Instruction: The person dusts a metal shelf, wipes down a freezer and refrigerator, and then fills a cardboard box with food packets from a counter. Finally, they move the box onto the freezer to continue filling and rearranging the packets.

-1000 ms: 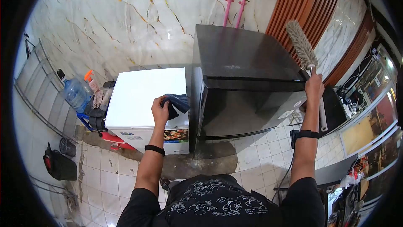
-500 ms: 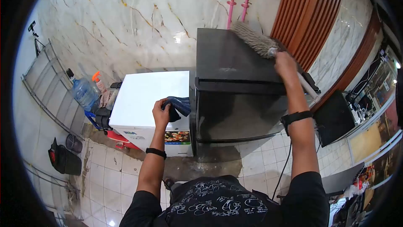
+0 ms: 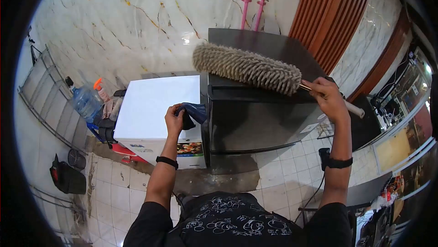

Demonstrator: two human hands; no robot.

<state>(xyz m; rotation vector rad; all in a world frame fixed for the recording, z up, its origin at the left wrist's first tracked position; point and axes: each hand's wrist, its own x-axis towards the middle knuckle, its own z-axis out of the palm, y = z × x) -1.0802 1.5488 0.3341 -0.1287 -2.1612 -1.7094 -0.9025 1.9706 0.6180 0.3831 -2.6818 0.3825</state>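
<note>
My right hand (image 3: 329,98) is closed round the handle of a long, fluffy grey-brown duster (image 3: 248,69). The duster's head stretches leftward across the top of a dark refrigerator (image 3: 251,123), its tip reaching past the left edge. My left hand (image 3: 173,120) pinches a dark blue cloth (image 3: 194,113), which hangs from the fingers over the front right part of a white chest freezer (image 3: 157,105). The freezer stands just left of the refrigerator.
Left of the freezer are a blue water jug (image 3: 86,103) and a spray bottle with an orange top (image 3: 101,89). A dark bag (image 3: 67,176) sits on the tiled floor. Pink pipes (image 3: 253,2) run up the marbled wall. A black cable (image 3: 312,197) hangs by my right arm.
The duster has swung toward me and left, from the refrigerator's back right to across its top. My right hand has come nearer and lower; my left hand keeps the cloth over the freezer.
</note>
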